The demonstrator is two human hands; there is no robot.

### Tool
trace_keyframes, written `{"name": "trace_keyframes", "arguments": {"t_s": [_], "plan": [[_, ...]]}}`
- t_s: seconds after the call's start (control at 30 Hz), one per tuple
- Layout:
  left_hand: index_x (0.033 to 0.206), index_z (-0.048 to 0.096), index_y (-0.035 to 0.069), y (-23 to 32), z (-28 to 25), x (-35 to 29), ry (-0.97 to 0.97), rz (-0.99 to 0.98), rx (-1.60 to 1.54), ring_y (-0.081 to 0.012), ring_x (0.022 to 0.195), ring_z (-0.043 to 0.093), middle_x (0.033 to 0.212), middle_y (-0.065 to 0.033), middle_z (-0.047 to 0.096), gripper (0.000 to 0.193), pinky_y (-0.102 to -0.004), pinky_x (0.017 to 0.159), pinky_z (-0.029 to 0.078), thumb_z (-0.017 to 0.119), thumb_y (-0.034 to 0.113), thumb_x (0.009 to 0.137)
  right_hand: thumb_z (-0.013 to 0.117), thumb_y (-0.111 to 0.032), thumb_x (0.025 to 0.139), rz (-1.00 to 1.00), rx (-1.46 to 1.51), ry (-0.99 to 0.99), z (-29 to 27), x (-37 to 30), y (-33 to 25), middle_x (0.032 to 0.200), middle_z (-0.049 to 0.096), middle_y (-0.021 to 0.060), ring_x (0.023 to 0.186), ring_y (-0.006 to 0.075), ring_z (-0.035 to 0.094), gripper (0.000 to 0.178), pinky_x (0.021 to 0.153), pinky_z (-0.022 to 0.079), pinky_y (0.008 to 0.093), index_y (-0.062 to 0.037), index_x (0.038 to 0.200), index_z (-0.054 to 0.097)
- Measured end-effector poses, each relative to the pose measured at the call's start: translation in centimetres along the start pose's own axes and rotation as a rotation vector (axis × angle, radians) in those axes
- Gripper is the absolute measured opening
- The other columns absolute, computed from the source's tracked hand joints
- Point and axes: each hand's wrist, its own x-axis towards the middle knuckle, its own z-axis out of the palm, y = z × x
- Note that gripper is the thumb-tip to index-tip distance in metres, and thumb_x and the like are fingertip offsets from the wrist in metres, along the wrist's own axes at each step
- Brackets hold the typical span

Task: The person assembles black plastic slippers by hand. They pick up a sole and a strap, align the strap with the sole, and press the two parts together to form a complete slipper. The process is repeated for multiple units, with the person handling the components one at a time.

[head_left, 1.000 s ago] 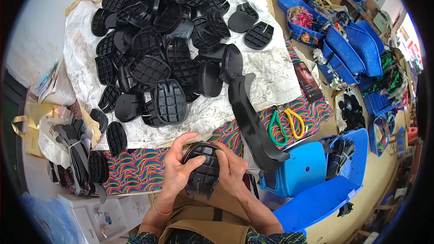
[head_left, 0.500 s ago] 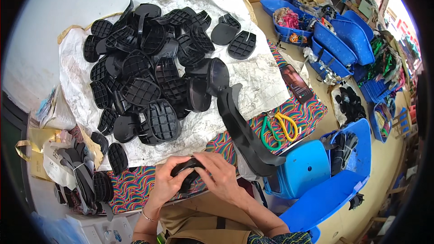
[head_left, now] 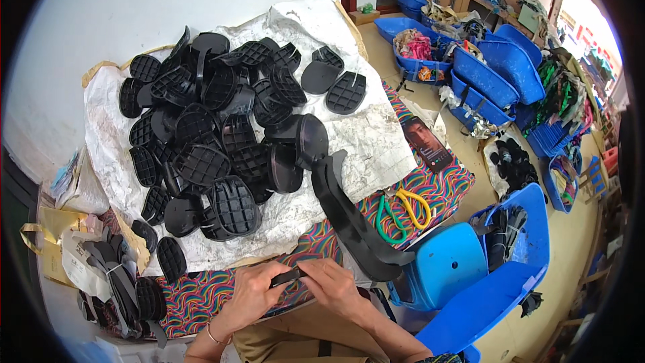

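Observation:
A black moulded piece (head_left: pixel 287 277) is held nearly edge-on at the table's front edge. My left hand (head_left: pixel 256 290) pinches its left end. At the other end are the fingers of my right hand (head_left: pixel 334 284), bent and closed on it. Much of the piece is hidden by my fingers. Beyond my hands lies a heap of rounded black plastic pieces (head_left: pixel 205 164) with gridded undersides, on a stained white sheet (head_left: pixel 373 136). A long, curved black object (head_left: pixel 346 218) stands at the table's edge, to the right of my hands, with one rounded piece (head_left: pixel 311 141) at its upper end.
Scissors with green and yellow handles (head_left: pixel 416 208) and a lit phone (head_left: pixel 427 144) lie on the patterned cloth (head_left: pixel 457 176) at right. A blue stool (head_left: pixel 449 259) and blue tub (head_left: pixel 487 306) stand beside the table. Bundled grey strips (head_left: pixel 117 275) are at left.
The view has tilted upward, so the table sits lower in it. The black piece in my hands has turned from a curved, drooping look to a flatter, edge-on one.

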Motion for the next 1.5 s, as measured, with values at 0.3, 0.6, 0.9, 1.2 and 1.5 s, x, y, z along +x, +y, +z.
{"name": "trace_keyframes", "arguments": {"t_s": [0.3,0.6,0.9,1.2,1.5], "plan": [[0.101,0.068,0.003,0.5,-0.6,0.5,-0.034,-0.022,-0.028,-0.0336,0.078,0.07,0.089,-0.0139,0.072,0.025,-0.0406,0.068,0.053,0.077,0.01,0.078,0.075,-0.003,0.079,-0.13,-0.147,0.012,0.0,0.4,-0.4,0.107,0.067,0.0153,0.092,0.0284,0.067,0.042,0.076,0.058,0.0357,0.0049,0.118,0.062],[0.151,0.029,0.01,-0.4,-1.3,-0.5,-0.14,-0.276,-0.214,-0.0321,0.079,0.071,0.089,-0.0139,0.074,0.096,-0.0382,0.073,0.052,0.085,0.017,0.073,0.076,-0.001,0.077,-0.216,-0.158,-0.001,-0.3,0.1,-0.8,0.105,0.068,0.0147,0.088,0.0275,0.068,0.039,0.073,0.057,0.035,0.0052,0.113,0.064],[0.143,0.035,0.007,-1.1,0.4,-1.7,-0.081,-0.189,-0.17,-0.0354,0.083,0.069,0.09,-0.0136,0.071,0.09,-0.0414,0.074,0.052,0.083,0.002,0.067,0.08,-0.011,0.074,-0.085,-0.081,-0.162,-2.0,1.9,-2.4,0.115,0.064,0.0124,0.097,0.0292,0.064,0.05,0.08,0.055,0.0389,-0.0021,0.12,0.063],[0.143,0.033,0.005,-0.9,0.7,-2.1,-0.042,-0.152,-0.164,-0.038,0.085,0.065,0.091,-0.0159,0.066,0.091,-0.0451,0.078,0.05,0.08,-0.005,0.065,0.079,-0.018,0.076,-0.215,-0.061,-0.289,0.8,1.6,-1.4,0.108,0.061,0.0076,0.091,0.0265,0.061,0.044,0.079,0.052,0.039,-0.0077,0.116,0.064],[0.143,0.032,0.005,-0.8,0.5,-2.0,-0.05,-0.116,-0.143,-0.035,0.085,0.063,0.094,-0.0146,0.063,0.091,-0.0451,0.081,0.05,0.078,-0.006,0.066,0.075,-0.017,0.081,-0.059,0.085,-0.402,-0.5,3.3,-2.7,0.094,0.053,0.008,0.083,0.0276,0.057,0.037,0.07,0.049,0.0394,-0.011,0.116,0.064]]}}
